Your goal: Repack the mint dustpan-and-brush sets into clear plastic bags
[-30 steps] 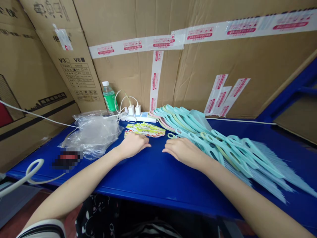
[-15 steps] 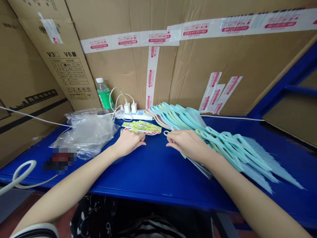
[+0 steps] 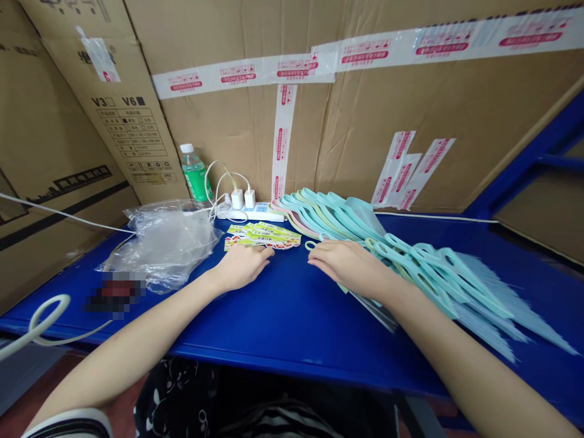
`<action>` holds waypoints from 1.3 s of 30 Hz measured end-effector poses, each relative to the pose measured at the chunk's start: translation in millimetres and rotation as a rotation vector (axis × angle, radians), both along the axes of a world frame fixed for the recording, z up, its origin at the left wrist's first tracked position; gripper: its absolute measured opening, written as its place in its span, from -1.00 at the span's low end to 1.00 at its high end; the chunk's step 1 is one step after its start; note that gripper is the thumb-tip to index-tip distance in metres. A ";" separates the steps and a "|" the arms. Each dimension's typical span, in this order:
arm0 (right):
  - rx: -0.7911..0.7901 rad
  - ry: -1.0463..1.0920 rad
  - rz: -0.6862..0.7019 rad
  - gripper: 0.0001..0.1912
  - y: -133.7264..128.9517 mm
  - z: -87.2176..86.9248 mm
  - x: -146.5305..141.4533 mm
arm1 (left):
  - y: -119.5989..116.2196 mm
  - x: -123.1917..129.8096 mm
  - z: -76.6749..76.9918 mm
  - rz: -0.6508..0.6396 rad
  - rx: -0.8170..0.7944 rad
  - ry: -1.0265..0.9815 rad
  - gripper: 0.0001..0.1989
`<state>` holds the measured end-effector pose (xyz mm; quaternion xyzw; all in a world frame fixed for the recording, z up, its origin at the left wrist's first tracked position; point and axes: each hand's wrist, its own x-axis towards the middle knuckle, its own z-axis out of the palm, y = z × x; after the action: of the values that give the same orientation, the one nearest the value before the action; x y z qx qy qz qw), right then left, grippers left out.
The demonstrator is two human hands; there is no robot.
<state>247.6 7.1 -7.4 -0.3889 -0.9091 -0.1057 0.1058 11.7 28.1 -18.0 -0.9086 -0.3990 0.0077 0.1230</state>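
Note:
My left hand point(image 3: 244, 264) rests on the blue table just in front of a pile of yellow-green and red labels point(image 3: 264, 234), its fingers curled together with nothing visible in them. Across a bare strip of table, my right hand point(image 3: 342, 261) lies beside the near end of the pastel plastic brushes point(image 3: 420, 267), fingers bent downward. Whether its fingertips hold anything is hidden. A small pale ring point(image 3: 311, 245) shows just beyond its fingertips. More pink, green and turquoise handles point(image 3: 328, 213) fan out behind it.
Clear plastic bags point(image 3: 168, 240) lie at the left, near a blurred dark object point(image 3: 116, 293). A green bottle point(image 3: 196, 173) and a white power strip point(image 3: 260, 211) with plugs stand at the back. Cardboard point(image 3: 356, 121) walls the table point(image 3: 274, 328). A white cable loops at the left edge.
The view has shifted slightly, moving the scene a little to the right. The fingers of my left hand look slightly more extended; my right hand has barely moved.

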 end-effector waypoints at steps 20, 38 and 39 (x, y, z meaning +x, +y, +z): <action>0.344 0.352 -0.183 -0.64 7.6 5.0 19.0 | -1.5 3.7 1.8 0.019 -0.046 0.075 -0.81; -0.172 -0.075 -0.031 -0.76 -8.6 -1.5 -15.1 | 0.1 7.0 2.5 0.083 -0.065 0.103 -0.74; -0.218 -0.103 -0.064 -0.73 -9.2 -0.2 -16.3 | 0.5 7.0 2.4 0.086 -0.048 0.089 -0.75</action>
<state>231.3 -2.1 -7.6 -0.4210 -0.9065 -0.0296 0.0126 18.7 28.6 -15.6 -0.8920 -0.4317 0.0629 0.1181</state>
